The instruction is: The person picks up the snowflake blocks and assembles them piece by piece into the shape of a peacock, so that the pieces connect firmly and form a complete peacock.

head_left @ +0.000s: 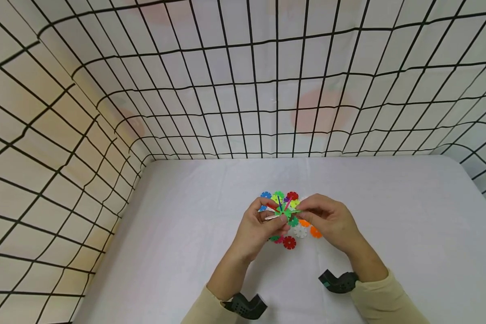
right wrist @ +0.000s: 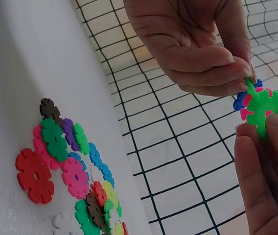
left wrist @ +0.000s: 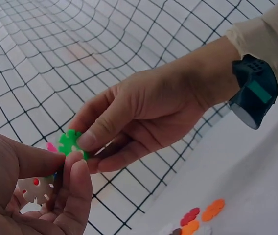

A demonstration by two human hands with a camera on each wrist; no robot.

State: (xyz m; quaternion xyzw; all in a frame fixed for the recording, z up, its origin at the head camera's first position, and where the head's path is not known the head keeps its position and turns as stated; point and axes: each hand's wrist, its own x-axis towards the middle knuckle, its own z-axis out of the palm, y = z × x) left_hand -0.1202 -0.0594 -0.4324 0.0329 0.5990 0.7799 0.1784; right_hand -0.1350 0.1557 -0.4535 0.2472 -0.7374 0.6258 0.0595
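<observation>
My left hand [head_left: 259, 227] holds a small cluster of slotted plastic snowflake discs, with a green disc [right wrist: 266, 110] at its centre between thumb and fingers. Blue, pink, red and white discs stick out from that one; the white disc [left wrist: 37, 190] shows below the left thumb. At the right of the cluster, my right hand [head_left: 332, 220] pinches another green disc [left wrist: 70, 142] between thumb and forefinger. Seen edge-on in the right wrist view, this disc meets the central one's rim. Fingers cover parts of both.
Loose discs in several colours lie on the white cloth under the hands, among them a red disc [head_left: 289, 243] and an orange disc [head_left: 316, 231]. A black wire grid [head_left: 247, 90] rises behind and at both sides. Each wrist wears a black camera [head_left: 249, 307].
</observation>
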